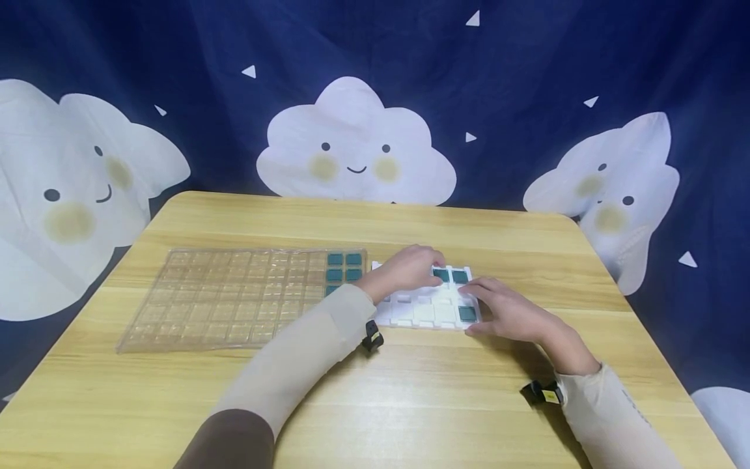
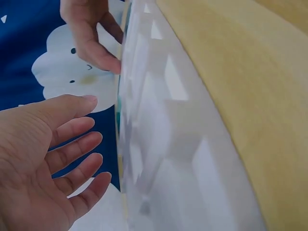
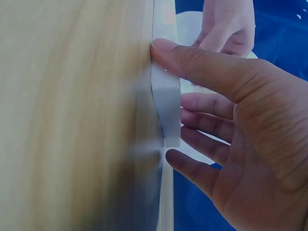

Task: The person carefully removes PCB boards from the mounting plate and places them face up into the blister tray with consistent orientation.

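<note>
left hand [image 1: 410,268]: spread, hides part of white tray [image 1: 423,313] | right hand [image 1: 508,310]: spread, thumb touching tray edge

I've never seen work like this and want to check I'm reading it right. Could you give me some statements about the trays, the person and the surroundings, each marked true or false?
1. The white compartment tray lies right of the transparent compartment tray. True.
2. Square green pieces fill the whole transparent compartment tray. False: there they show only toward its right end.
3. The right grip, a bare hand, is at the white compartment tray's right end. True.
4. The left grip is over the transparent compartment tray. False: it is over the white compartment tray.
5. A smiling cloud decorates the dark blue backdrop. True.
6. The tabletop is plain black. False: it has light wood grain.
</note>
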Demonstrator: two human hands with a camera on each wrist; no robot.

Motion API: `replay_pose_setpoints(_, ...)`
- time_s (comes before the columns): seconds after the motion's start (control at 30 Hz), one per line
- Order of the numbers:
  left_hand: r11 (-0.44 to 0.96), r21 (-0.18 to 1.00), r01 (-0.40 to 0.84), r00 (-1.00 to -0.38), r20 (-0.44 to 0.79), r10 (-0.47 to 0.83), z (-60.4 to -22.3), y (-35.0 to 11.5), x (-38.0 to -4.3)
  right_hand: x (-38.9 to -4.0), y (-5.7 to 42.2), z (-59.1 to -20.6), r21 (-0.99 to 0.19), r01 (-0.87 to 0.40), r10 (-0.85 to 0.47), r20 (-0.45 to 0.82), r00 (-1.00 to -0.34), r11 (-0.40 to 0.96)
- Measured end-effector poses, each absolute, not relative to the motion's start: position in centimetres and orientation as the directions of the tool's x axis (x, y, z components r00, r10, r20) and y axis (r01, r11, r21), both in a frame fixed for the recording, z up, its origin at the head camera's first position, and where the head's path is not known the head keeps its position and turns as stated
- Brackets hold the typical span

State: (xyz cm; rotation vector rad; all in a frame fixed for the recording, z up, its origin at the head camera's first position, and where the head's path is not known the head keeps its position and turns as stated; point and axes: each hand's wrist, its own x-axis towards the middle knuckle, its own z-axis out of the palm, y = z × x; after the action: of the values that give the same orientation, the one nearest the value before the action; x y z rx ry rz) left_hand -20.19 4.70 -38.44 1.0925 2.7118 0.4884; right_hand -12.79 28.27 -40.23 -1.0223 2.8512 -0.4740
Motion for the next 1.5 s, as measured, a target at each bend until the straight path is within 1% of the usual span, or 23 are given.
replay_pose_setpoints(0.23,0.700,0.319,0.639,-0.723,-0.064,0.688,-39.1,5.8,-20.4,-12.6,28.3,-40.3,-0.313,-0.622,-0.641,0.052,-0.766,0.717)
replay_pose_setpoints(0.43,0.697,0.288,0.656,-0.716,-0.054,0.696,-39.4,6.3,-20.5,-12.7,28.3,-40.3,-0.312,-0.613,-0.637,0.033,-0.770,0.726)
replay_pose_setpoints(0.73,0.713,0.292,0.638,-0.738,-0.034,0.674,-39.7,6.3,-20.7,-12.7,28.3,-40.2,-0.310,-0.629,-0.646,0.058,-0.761,0.713)
replay_pose_setpoints(1.0,0.722,0.282,0.632,-0.745,-0.036,0.667,-40.0,6.8,-20.9,-12.7,28.3,-40.3,-0.302,-0.631,-0.645,0.063,-0.761,0.715)
replay_pose_setpoints(1.5,0.732,0.275,0.624,-0.754,-0.037,0.656,-39.8,7.0,-20.9,-12.7,28.2,-40.3,-0.324,-0.602,-0.629,0.025,-0.777,0.730)
